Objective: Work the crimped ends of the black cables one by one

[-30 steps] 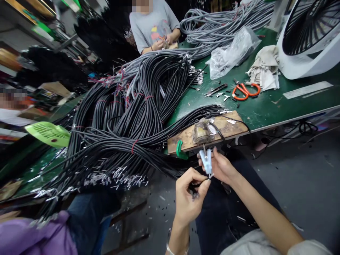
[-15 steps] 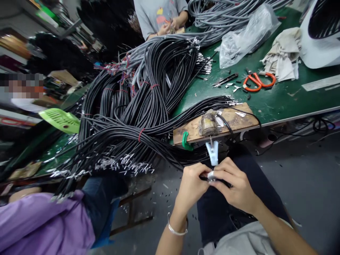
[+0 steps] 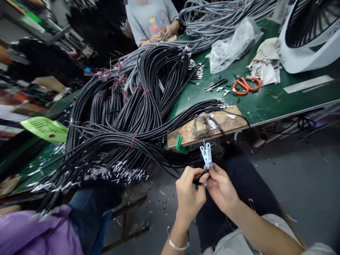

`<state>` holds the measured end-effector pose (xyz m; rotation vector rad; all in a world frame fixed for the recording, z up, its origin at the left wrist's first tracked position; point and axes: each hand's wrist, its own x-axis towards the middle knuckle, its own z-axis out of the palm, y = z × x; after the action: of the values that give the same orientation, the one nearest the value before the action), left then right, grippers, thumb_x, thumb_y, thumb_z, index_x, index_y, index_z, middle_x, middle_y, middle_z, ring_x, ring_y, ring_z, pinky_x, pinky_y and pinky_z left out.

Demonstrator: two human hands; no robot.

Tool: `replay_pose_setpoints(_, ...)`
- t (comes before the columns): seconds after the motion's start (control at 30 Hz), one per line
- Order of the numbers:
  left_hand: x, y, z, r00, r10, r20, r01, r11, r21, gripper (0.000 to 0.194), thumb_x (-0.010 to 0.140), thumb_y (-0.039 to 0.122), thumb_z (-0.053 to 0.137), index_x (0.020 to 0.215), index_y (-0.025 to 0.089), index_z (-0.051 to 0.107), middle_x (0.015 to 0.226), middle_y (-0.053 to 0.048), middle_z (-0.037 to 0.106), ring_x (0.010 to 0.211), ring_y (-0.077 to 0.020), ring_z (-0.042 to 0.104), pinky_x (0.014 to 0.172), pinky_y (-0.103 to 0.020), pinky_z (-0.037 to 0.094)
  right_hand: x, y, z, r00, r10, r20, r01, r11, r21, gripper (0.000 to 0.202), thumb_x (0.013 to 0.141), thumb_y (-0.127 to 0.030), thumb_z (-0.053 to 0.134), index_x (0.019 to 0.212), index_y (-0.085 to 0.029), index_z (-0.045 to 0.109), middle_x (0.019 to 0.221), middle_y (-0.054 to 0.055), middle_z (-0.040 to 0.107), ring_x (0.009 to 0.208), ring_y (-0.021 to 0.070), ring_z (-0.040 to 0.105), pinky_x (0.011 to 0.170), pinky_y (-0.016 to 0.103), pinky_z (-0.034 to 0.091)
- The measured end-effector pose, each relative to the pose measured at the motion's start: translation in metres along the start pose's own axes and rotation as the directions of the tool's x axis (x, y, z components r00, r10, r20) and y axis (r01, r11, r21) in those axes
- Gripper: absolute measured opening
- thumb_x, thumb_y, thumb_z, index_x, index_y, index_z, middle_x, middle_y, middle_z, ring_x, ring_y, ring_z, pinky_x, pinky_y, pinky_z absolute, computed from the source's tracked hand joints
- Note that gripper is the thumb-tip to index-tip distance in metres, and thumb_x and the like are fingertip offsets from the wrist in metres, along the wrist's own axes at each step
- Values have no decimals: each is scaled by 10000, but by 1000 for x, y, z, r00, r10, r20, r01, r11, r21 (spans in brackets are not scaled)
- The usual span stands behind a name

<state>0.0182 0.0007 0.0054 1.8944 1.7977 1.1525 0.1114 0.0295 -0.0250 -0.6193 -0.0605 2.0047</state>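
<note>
Left hand (image 3: 190, 193) pinches a cable (image 3: 197, 182); right hand (image 3: 223, 187) meets the clip's (image 3: 206, 156) near end, grip unclear; cable seems light, springy; best held behind its tip.

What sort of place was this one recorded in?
Probably a cable workshop: bundled black cables with bared silvery ends are heaped on a green table, and coils of grey cable lie beyond them.
</note>
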Motion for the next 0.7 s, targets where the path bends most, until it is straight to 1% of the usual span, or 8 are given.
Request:
replay_pose_setpoints(0.07, 0, -1, 2, 1000, -12, -4, 12, 1000, -13, 58, 844, 113, 588, 860, 167, 601, 749, -11, 578, 663, -129, 575, 591, -216, 448, -1, -4, 3, 998, 59, 30, -61, 996, 68, 208, 637, -261, 841, 705, -174, 665, 736, -11, 634, 660, 95, 555, 637, 213, 457)
replay_pose_setpoints(0.13, 0, -1, 2, 1000, -3, 16, 3, 1000, -7, 64, 862, 121, 571, 882, 173, 602, 752, -8, 570, 666, -128, 564, 593, -217, 433, -2, -9, 2, 996, 59, 67, -62, 997, 47, 192, 651, -257, 834, 721, -172, 678, 729, -11, 641, 663, 94, 562, 648, 209, 465)
replay_pose_setpoints(0.23, 0, 1, 0, 997, 25, 69, -26, 1000, 9, 94, 888, 126, 539, 922, 172, 614, 754, -10, 566, 641, -123, 544, 580, -219, 409, -2, -15, -5, 990, -55, 129, 75, 985, -156, 160, 734, -293, 780, 782, -169, 691, 723, -4, 636, 669, 103, 562, 661, 219, 468)
replay_pose_setpoints(0.33, 1, 2, -3, 996, 36, 82, -37, 999, 8, 95, 894, 133, 534, 908, 163, 623, 740, -16, 574, 623, -125, 542, 570, -223, 400, -2, -21, -14, 960, -188, 210, 256, 891, -375, 159, 831, -331, 685, 873, -178, 673, 773, 10, 643, 711, 120, 583, 691, 236, 480)
replay_pose_setpoints(0.4, 2, 3, -5, 996, 39, 84, -39, 999, -1, 86, 887, 134, 545, 888, 162, 627, 719, -14, 574, 611, -126, 542, 563, -224, 398, -4, -26, -16, 938, -231, 259, 329, 832, -446, 218, 836, -332, 674, 1000, -196, 628, 832, 22, 659, 777, 144, 619, 741, 265, 499)
replay_pose_setpoints(0.47, 4, 3, -6, 993, 46, 108, -46, 999, -8, 81, 879, 130, 556, 878, 162, 630, 710, -13, 576, 610, -126, 545, 566, -223, 402, -5, -30, -15, 919, -282, 274, 386, 780, -493, 306, 806, -306, 703, 1063, -216, 564, 826, 16, 665, 799, 161, 650, 771, 291, 513)
replay_pose_setpoints(0.57, 5, 4, -8, 983, 57, 172, -59, 998, 6, 82, 866, 120, 561, 885, 159, 630, 730, -22, 584, 629, -131, 555, 589, -227, 415, -4, -32, -9, 888, -381, 258, 458, 682, -571, 257, 784, -272, 713, 956, -223, 528, 704, -23, 625, 678, 143, 640, 692, 267, 515)
replay_pose_setpoints(0.7, 4, 4, -8, 959, 82, 272, -100, 994, 52, 159, 829, 60, 521, 902, 155, 626, 767, -39, 594, 644, -142, 567, 588, -232, 408, 6, -31, -7, 865, -436, 249, 473, 542, -695, 177, 796, -275, 685, 877, -203, 545, 565, -75, 469, 504, 91, 470, 509, 212, 409)
